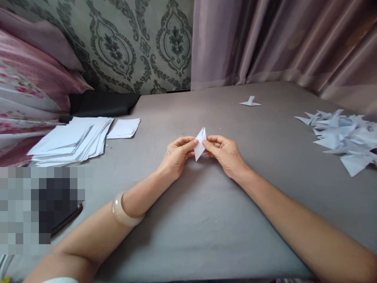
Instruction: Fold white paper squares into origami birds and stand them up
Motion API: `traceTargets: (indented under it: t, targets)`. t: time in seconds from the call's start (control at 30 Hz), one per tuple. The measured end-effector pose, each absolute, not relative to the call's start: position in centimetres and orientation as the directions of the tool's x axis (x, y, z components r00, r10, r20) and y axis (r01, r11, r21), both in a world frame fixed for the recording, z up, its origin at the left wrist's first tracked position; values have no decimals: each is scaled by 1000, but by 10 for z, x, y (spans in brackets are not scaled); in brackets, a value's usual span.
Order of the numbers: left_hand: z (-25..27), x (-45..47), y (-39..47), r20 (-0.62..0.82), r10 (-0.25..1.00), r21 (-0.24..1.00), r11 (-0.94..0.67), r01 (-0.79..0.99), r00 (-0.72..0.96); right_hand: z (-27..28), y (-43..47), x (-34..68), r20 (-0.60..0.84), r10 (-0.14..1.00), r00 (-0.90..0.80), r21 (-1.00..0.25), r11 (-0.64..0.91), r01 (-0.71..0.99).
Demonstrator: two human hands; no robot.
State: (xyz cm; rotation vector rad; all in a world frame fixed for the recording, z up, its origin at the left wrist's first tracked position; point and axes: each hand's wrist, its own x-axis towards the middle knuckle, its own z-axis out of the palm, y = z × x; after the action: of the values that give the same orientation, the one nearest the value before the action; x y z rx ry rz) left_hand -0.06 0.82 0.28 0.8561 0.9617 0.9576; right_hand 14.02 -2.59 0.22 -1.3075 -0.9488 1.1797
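Between my two hands, a little above the grey cloth surface, is a small folded white paper (200, 145), shaped like a narrow diamond with a split at its upper point. My left hand (178, 155) pinches its left edge between thumb and fingers. On the opposite edge, my right hand (225, 153) grips it the same way, thumb on the near face. The fingertips behind the paper are partly hidden. A pale bangle (123, 212) circles my left forearm.
Stacked white sheets (70, 141) lie at the left, beside a smaller stack of paper squares (123, 128). A black folded item (103, 103) sits behind them. Several folded paper pieces (347, 137) are heaped at the right; one folded piece (250, 102) stands alone at the back.
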Motion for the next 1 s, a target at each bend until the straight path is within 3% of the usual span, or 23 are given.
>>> traceTargets:
  t: [0.1, 0.2, 0.3, 0.37, 0.5, 0.7, 0.83, 1.0]
  targets:
    - [1, -5, 10, -268, 929, 954, 293, -66, 254, -5, -23, 149, -87, 977, 196, -991, -104, 78]
    - [-1, -9, 11, -130, 964, 977, 85, 197, 230, -8, -22, 155, -36, 982, 184, -937, -97, 334]
    - [-2, -12, 11, 101, 946, 873, -233, 429, 309, -7, -23, 155, 21, 986, 166, -854, -69, 515]
    - [-2, -13, 10, 173, 886, 762, -397, 512, 430, -6, -24, 153, 51, 989, 142, -813, -42, 581]
    - [-2, -16, 9, 166, 791, 607, -552, 571, 589, -6, -27, 152, 117, 990, 80, -709, 27, 704]
    - [2, -18, 7, 161, 749, 462, -633, 621, 643, 2, -34, 164, 141, 988, -61, -409, 115, 905]
    - [6, -19, 7, 130, 734, 411, -652, 638, 666, 14, -37, 173, 48, 974, -221, -365, 223, 904]
    - [7, -22, 11, 104, 690, 358, -698, 620, 717, 16, -34, 181, 12, 940, -340, -403, 316, 859]
